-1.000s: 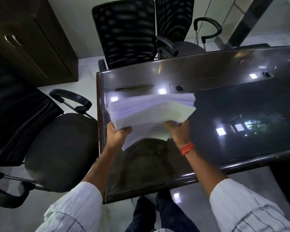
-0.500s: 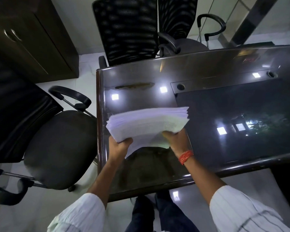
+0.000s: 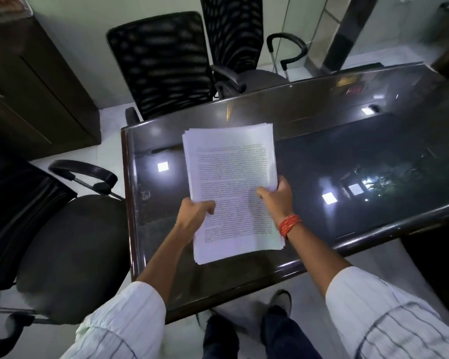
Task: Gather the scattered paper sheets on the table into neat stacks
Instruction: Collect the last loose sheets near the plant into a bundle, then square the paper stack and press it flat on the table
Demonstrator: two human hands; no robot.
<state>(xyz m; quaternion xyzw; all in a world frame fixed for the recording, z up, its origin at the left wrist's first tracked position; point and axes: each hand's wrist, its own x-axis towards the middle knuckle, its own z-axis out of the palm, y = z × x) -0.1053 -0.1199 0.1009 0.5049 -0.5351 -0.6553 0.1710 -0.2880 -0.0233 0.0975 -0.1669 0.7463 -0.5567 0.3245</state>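
A thick stack of white printed sheets (image 3: 231, 172) is held over the left part of the glossy dark table (image 3: 347, 177), its printed top page facing me. My left hand (image 3: 195, 216) grips the stack's left edge, thumb on the top page. My right hand (image 3: 278, 198), with a red thread at the wrist, grips the right edge, thumb also on top. The sheet edges are slightly uneven at the top and bottom. No other loose sheets show on the table.
A black swivel chair (image 3: 70, 255) stands close to the table's left end. Two mesh-back chairs (image 3: 161, 63) stand beyond the far edge. A dark wooden cabinet (image 3: 36, 86) fills the upper left. My shoes (image 3: 278, 307) are below the table's near edge.
The stack was held nearly edge-on with its sheet edges facing me; now it is turned lengthwise with the printed top page in full view. Both hands moved to its side edges.
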